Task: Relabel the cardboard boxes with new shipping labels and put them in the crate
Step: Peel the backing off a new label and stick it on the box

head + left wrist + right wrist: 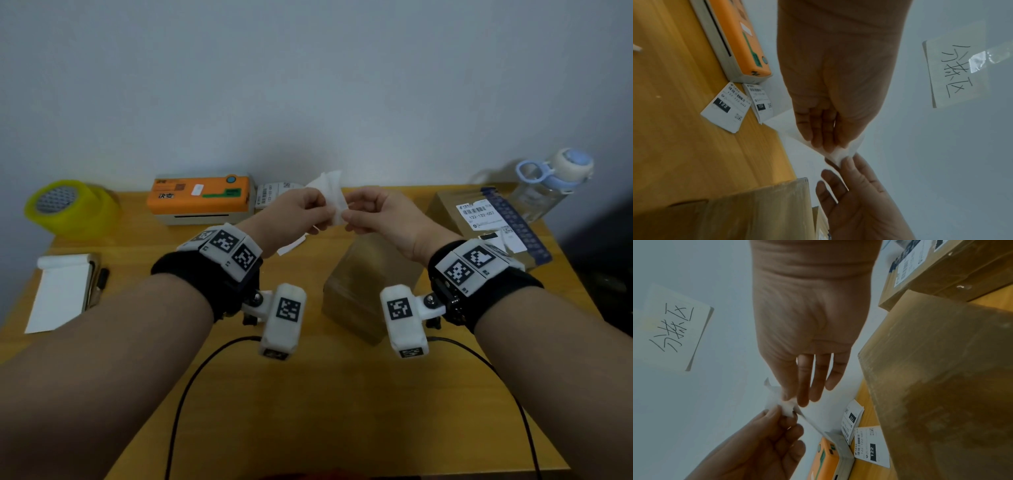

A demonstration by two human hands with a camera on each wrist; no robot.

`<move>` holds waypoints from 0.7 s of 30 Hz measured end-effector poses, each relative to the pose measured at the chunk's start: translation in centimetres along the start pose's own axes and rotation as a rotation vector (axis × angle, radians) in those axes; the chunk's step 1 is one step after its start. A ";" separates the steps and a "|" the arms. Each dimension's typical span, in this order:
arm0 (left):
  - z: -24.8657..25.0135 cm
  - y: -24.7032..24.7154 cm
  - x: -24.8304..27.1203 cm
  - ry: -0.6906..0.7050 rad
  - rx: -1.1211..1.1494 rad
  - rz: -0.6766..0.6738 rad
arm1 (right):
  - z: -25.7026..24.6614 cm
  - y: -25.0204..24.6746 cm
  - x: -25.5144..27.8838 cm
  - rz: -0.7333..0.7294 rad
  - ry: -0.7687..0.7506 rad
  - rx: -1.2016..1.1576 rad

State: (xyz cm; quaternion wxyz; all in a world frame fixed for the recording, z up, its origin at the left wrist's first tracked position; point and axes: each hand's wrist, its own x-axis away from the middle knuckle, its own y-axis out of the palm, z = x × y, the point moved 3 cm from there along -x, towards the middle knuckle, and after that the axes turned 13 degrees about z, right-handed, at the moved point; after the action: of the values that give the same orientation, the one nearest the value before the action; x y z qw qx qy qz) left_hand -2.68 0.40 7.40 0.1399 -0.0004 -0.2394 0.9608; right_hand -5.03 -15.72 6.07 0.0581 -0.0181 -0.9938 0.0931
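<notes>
Nearest stood a plain cardboard box (370, 284) on the wooden table (308, 411), just below the raised hands. Above it the left hand (301, 212) and the right hand (380, 214) met, each pinching a white label sheet (330, 195) between thumb and fingers, the remaining fingers loosely curled. To the left lay a white notepad (61, 291) with a pen (102, 277) beside it. Farther right sat a second box (486, 222) bearing a printed label. Along the far edge stood yellow tape rolls (72, 205), an orange label printer (202, 198), printed labels (274, 193) beside it, and a water bottle (551, 185).
</notes>
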 end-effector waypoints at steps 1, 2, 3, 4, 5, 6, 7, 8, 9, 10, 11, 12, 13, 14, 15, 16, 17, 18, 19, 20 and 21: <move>-0.1 0.1 0.0 -0.010 0.020 0.024 | 0.0 0.1 0.0 0.007 0.014 -0.030; -0.1 0.2 0.1 -0.019 0.035 0.047 | 0.0 0.3 0.0 0.014 0.033 -0.065; -0.1 0.4 0.2 -0.027 0.050 0.067 | 0.1 0.4 0.1 0.024 0.058 -0.104; -0.1 0.6 0.2 -0.033 0.069 0.082 | 0.0 0.5 0.1 0.037 0.084 -0.143; -0.1 0.8 0.3 -0.038 0.089 0.092 | 0.0 0.6 0.1 0.053 0.095 -0.154; 0.0 1.0 0.4 -0.040 0.107 0.099 | -0.1 0.6 0.2 0.073 0.087 -0.133; 0.0 1.2 0.5 -0.039 0.119 0.102 | -0.1 0.6 0.2 0.099 0.058 -0.093; 0.0 1.4 0.5 -0.036 0.126 0.103 | -0.1 0.7 0.3 0.131 0.022 -0.062; 0.0 1.7 0.5 -0.033 0.132 0.105 | -0.1 0.7 0.3 0.167 -0.008 -0.050; -0.1 1.8 0.5 -0.032 0.145 0.112 | 0.0 0.7 0.3 0.203 -0.028 -0.055; -0.1 2.0 0.6 -0.038 0.161 0.122 | 0.2 0.6 0.2 0.235 -0.044 -0.060; -0.1 2.1 0.6 -0.045 0.182 0.136 | 0.3 0.6 0.2 0.259 -0.056 -0.059; -0.1 2.3 0.6 -0.045 0.199 0.152 | 0.4 0.7 0.2 0.272 -0.064 -0.057; -0.1 2.4 0.6 -0.036 0.207 0.169 | 0.4 0.7 0.3 0.272 -0.065 -0.065; 0.0 2.5 0.5 -0.022 0.207 0.185 | 0.4 0.8 0.4 0.265 -0.060 -0.079; 0.0 2.5 0.4 -0.007 0.209 0.197 | 0.4 0.9 0.4 0.255 -0.052 -0.096; 0.1 2.5 0.4 0.002 0.214 0.205 | 0.5 0.9 0.5 0.244 -0.041 -0.112; 0.2 2.4 0.3 0.005 0.225 0.208 | 0.7 0.9 0.5 0.231 -0.022 -0.134; 0.2 2.4 0.3 0.002 0.234 0.204 | 0.9 0.8 0.5 0.219 0.008 -0.163; 0.1 2.4 0.3 -0.005 0.238 0.195 | 1.2 0.6 0.5 0.209 0.051 -0.196; 0.0 2.3 0.2 -0.016 0.236 0.179 | 1.5 0.5 0.5 0.201 0.094 -0.228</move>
State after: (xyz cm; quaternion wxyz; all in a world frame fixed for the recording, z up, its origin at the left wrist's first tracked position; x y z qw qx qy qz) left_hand -3.53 -1.46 6.34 0.0508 0.0023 -0.1249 0.9909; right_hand -5.74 -15.52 4.56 0.0927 -0.1285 -0.9872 -0.0158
